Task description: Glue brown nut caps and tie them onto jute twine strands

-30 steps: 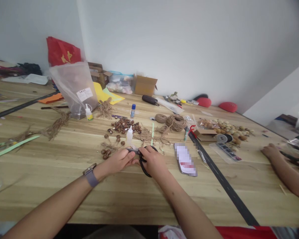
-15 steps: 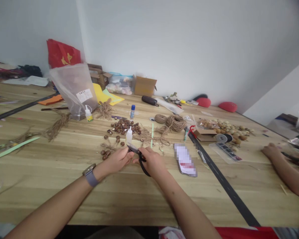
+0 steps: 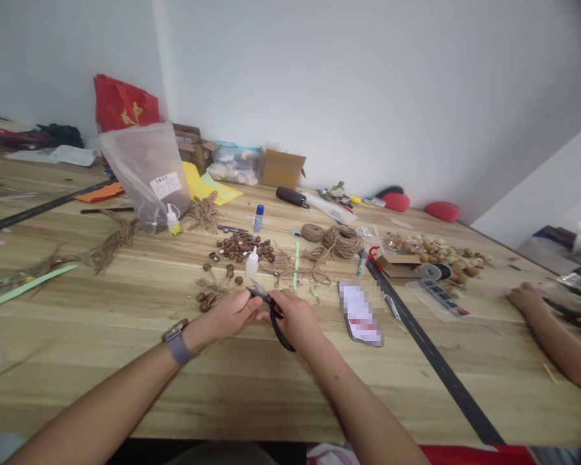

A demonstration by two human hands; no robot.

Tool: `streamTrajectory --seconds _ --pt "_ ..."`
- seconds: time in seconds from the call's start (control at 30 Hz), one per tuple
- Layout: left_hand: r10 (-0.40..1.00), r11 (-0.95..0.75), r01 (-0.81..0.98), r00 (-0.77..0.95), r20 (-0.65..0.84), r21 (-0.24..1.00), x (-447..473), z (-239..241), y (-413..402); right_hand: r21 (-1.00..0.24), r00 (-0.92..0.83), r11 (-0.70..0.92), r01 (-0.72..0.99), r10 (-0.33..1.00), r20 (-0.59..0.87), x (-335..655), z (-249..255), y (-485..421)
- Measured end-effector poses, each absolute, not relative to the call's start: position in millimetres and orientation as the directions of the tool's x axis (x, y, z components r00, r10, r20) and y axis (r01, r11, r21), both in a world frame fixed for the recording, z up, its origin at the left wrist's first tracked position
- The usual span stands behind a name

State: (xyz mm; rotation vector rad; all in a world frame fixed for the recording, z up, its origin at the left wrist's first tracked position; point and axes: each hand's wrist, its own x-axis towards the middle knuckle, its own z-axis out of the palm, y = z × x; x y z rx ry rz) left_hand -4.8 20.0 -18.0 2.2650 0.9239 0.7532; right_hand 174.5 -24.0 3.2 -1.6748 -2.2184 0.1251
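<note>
My right hand (image 3: 296, 318) grips the black scissors (image 3: 264, 298), blades pointing far-left, right at my left hand (image 3: 232, 314), whose fingertips are pinched together (on what, I cannot tell).

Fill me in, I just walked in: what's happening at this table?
A person at the wooden table grips black scissors in the right hand, blades towards the left hand, whose fingertips meet at the blades; what they pinch is too small to tell. Beyond lie brown seeds, a small glue bottle and twine. Another person's hand rests far right.
</note>
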Motion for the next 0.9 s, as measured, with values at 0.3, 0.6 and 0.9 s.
streamTrajectory --seconds 0.3,0.6,0.9 --pt "0.754 -0.528 0.341 0.609 0.245 0.778 -5 6 15 -0.558 -0.285 0.354 0.751 0.935 0.209 178 1 -17" --pt "0.810 -0.107 0.097 0.586 0.030 0.989 0 -7 22 -0.236 0.219 -0.185 0.954 0.968 0.127 222 2 0" --pt "0.822 0.271 -0.162 0.552 -0.141 0.949 6 -16 27 -0.036 0.271 -0.270 0.962 0.963 0.018 226 8 -3"
